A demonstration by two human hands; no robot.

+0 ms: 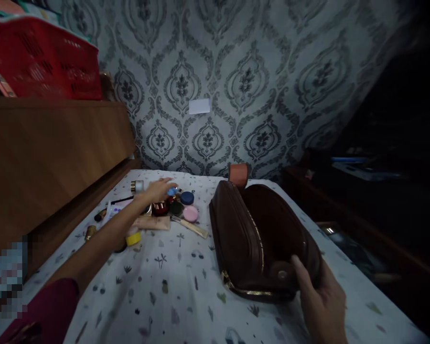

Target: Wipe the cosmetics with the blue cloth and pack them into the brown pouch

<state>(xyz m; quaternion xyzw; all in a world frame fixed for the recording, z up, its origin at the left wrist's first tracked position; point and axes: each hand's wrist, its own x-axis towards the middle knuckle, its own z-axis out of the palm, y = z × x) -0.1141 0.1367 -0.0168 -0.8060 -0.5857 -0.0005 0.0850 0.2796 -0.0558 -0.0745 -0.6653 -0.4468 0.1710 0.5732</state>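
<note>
Head view: left hand (160, 190) over the cosmetics pile, right hand (322, 301) gripping the brown pouch (258, 239).

Head view: the left hand reaches out over the patterned sheet (172, 296) with fingers spread apart, hovering at a small blue item (171, 192); whether it touches it cannot be told; the right hand is clamped on the near end of the brown pouch, thumb on the leather beside the gold zip (256, 229); the pouch lies on its side to the right of the pile, apart from it; judged advice: hold the pouch steady with its opening upward, lift one small piece at a time, avoid nudging the pink compact (190, 213), the dark blue jar (187, 197) and the yellow-capped tube (133, 237); no brand, label or writing is legible.
</note>
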